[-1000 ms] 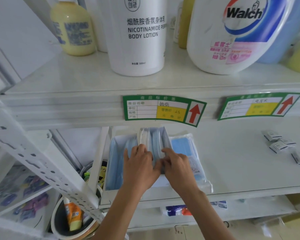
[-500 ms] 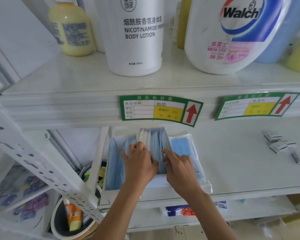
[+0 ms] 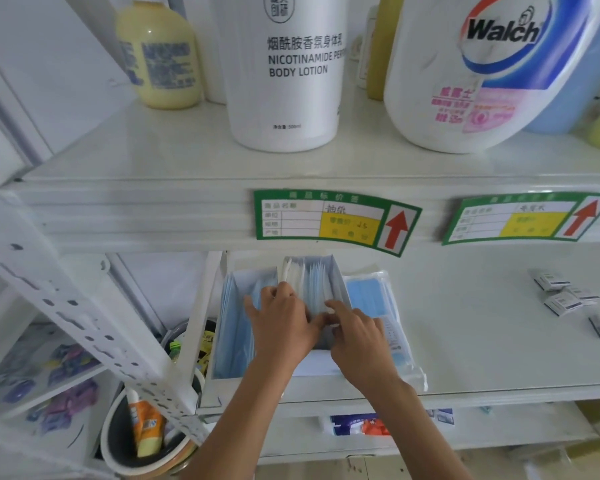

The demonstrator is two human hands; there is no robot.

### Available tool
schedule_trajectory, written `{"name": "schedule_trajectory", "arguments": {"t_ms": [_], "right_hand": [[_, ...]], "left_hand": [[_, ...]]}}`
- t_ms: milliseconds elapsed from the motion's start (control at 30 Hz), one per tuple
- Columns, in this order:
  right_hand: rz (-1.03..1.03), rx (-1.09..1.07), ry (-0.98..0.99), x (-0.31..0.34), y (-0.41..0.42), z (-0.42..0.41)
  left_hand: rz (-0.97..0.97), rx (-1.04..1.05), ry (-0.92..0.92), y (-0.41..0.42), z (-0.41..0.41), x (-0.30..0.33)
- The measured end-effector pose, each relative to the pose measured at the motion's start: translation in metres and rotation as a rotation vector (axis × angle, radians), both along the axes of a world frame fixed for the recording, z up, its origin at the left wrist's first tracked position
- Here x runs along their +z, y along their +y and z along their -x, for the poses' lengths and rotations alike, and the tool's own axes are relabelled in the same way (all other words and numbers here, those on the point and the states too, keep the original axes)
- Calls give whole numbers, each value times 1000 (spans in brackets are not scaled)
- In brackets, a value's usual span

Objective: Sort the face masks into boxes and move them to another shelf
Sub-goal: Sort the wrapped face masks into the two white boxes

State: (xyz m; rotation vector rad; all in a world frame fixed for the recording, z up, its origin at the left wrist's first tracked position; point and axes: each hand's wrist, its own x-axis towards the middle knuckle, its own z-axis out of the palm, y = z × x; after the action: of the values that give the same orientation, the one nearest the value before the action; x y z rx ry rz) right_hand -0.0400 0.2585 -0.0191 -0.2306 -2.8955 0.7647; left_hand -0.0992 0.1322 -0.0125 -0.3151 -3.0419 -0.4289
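Masks: a stack of blue face masks [image 3: 312,282] stands on edge inside a white open-topped box [image 3: 338,271], at the left end of the middle shelf [image 3: 482,341]; white ear loops show at the stack's far left top
Left hand: the left hand [image 3: 281,327] lies on the masks with its fingers spread and lightly bent, fingertips pressing into the left part of the stack; whether it pinches any mask I cannot tell
Right hand: the right hand [image 3: 357,337] is just beside the left one, its fingers curled and pinching mask edges on the right part of the stack
Second box: a lower white box [image 3: 238,278] touching the first on its left, also holding blue masks
Sealed pack: a clear plastic pack of blue masks [image 3: 378,306] lies flat just right of the box, touching it
Small packets: several small white packets [image 3: 565,299] lie well apart to the right on the same shelf
Price tags: 2 green price tags [image 3: 333,218] with red arrows on the upper shelf's front edge
Upper shelf: a white body lotion bottle [image 3: 284,74], a Walch jug [image 3: 465,71], a yellow bottle [image 3: 158,53]
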Motion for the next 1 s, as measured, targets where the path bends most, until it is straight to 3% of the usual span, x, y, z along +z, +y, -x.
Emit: {"name": "schedule_trajectory", "arguments": {"t_ms": [200,467,667,833,1000], "right_hand": [[64,19,24,5,-1,6],[182,40,105,1,2,3],[263,8,55,2,-1,4],[350,-14,133,2,3,1],[371,-5,154,1,5,-3]], "left_hand": [[-9,10,-15,1,2,1],[-440,-96,-68,-20,15,-12],[-511,-122,-115,-27,19,-14],[-481,-103,-97,-23,17,-12],[-668,-55,-174,-22,15,-5]]}}
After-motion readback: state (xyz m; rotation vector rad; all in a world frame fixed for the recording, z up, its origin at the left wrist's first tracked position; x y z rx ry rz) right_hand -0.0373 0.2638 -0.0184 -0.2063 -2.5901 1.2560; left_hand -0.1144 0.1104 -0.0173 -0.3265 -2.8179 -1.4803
